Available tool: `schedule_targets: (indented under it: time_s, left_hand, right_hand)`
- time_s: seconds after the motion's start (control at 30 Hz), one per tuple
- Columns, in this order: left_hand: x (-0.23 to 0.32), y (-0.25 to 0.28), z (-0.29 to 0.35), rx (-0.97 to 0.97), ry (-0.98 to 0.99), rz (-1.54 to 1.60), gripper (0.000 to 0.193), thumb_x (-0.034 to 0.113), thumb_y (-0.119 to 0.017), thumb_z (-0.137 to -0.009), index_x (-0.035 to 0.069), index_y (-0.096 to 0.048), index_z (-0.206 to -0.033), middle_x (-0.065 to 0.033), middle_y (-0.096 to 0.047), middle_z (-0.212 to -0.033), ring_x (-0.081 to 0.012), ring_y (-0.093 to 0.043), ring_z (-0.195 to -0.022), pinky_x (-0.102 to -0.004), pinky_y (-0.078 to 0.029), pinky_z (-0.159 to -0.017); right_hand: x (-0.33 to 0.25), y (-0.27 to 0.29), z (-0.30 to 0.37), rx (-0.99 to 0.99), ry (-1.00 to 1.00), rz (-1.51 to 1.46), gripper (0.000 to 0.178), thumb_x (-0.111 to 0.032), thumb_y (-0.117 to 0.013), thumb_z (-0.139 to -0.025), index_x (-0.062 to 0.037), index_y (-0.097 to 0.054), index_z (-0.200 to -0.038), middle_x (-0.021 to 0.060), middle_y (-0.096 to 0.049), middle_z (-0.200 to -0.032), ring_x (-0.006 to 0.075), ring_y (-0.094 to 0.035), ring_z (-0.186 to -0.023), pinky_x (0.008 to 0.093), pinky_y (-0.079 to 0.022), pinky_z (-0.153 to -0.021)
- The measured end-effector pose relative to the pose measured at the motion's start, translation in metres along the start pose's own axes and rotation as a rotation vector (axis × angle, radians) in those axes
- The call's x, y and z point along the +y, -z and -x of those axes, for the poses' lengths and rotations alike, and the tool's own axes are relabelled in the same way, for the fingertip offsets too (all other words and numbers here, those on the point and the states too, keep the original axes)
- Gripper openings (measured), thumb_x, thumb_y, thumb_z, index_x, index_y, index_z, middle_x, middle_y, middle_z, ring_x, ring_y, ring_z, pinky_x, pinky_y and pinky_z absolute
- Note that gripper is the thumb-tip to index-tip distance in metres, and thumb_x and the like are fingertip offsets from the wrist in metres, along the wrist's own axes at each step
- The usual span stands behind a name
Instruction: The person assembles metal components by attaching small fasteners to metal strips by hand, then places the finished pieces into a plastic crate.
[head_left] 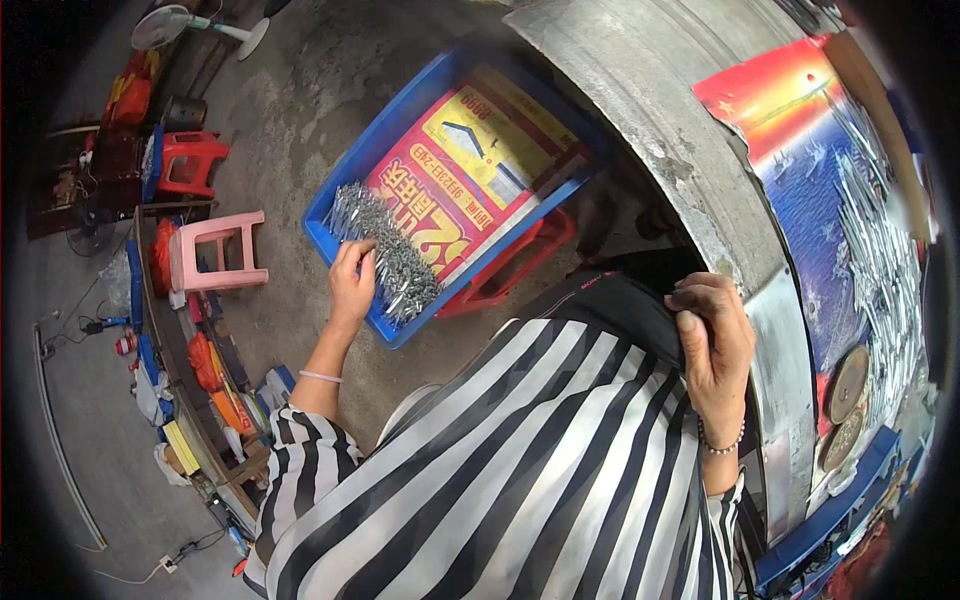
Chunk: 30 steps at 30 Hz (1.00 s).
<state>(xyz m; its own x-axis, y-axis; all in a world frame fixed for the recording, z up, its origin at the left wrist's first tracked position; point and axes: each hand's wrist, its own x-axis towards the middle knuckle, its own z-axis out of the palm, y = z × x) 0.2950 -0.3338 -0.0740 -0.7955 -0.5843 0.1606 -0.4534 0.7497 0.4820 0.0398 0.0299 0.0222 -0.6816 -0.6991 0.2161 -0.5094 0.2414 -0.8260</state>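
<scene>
My left hand (352,283) is at the near left end of a blue plastic crate (378,135), fingers bunched on a heap of thin silvery metal pins (400,262) with thickened ends. What its fingertips hold is too small to make out. A printed pink and yellow sheet (470,165) lines the rest of the crate. Over my lap, beside the metal worktable's edge, my right hand (715,340) is curled with thumb and fingers drawn together. Anything in its grip is hidden.
The grey metal worktable (665,110) curves along my right, with many long silvery rods (870,250) on a colourful sheet and two round metal discs (848,385). A red stool (515,262) stands under the crate. To the left are a pink stool (220,250) and a cluttered shelf.
</scene>
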Motion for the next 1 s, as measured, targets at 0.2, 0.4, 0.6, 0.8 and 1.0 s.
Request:
schedule_targets:
  time_s: [0.2,0.4,0.6,0.8,1.0]
  left_hand:
    - [0.021,-0.002,-0.029,0.0,-0.064,0.036,0.02,0.003,-0.051,-0.087,-0.002,-0.062,-0.103,-0.0119,-0.063,-0.097,-0.0215,-0.06,-0.092,-0.0297,-0.045,-0.084]
    - [0.167,-0.013,-0.115,-0.021,-0.379,0.291,0.021,-0.008,-0.051,-0.083,-0.005,-0.061,-0.102,-0.0125,-0.06,-0.095,-0.0225,-0.059,-0.089,-0.0303,-0.047,-0.081]
    - [0.356,-0.096,-0.182,-0.302,-0.941,0.513,0.02,-0.006,-0.056,-0.079,-0.002,-0.062,-0.098,-0.016,-0.058,-0.089,-0.0289,-0.058,-0.083,-0.0322,-0.046,-0.074]
    - [0.488,-0.228,-0.265,-0.273,-1.158,0.563,0.017,0.003,-0.057,-0.08,0.002,-0.062,-0.097,-0.0144,-0.056,-0.089,-0.0297,-0.057,-0.082,-0.0349,-0.045,-0.073]
    - [0.541,-0.303,-0.31,-0.185,-1.111,0.175,0.014,0.013,-0.064,-0.076,0.004,-0.058,-0.086,-0.0161,-0.054,-0.088,-0.0347,-0.054,-0.089,-0.0444,-0.044,-0.077]
  right_hand:
    - [0.006,0.024,0.023,-0.008,-0.048,0.055,0.019,-0.013,-0.064,-0.081,0.0008,-0.056,-0.091,0.0157,-0.057,-0.093,0.0318,-0.058,-0.081,0.0361,-0.048,-0.07]
    - [0.002,0.059,0.05,0.086,-0.083,0.061,0.016,-0.011,-0.065,-0.079,-0.0027,-0.055,-0.089,0.0124,-0.055,-0.09,0.0296,-0.057,-0.077,0.0371,-0.047,-0.068]
    - [0.012,0.077,0.093,0.469,-0.156,0.203,0.011,0.0,-0.064,-0.076,0.0007,-0.057,-0.084,0.0136,-0.059,-0.082,0.0285,-0.059,-0.068,0.0334,-0.048,-0.06]
    - [0.03,0.077,0.137,0.859,-0.327,0.196,0.004,0.0,-0.06,-0.079,0.002,-0.057,-0.081,0.0146,-0.06,-0.081,0.0233,-0.058,-0.065,0.0299,-0.047,-0.057]
    - [0.042,0.07,0.141,0.987,-0.327,0.178,0.005,-0.002,-0.061,-0.077,0.0008,-0.058,-0.081,0.0141,-0.061,-0.079,0.0226,-0.06,-0.065,0.029,-0.048,-0.057]
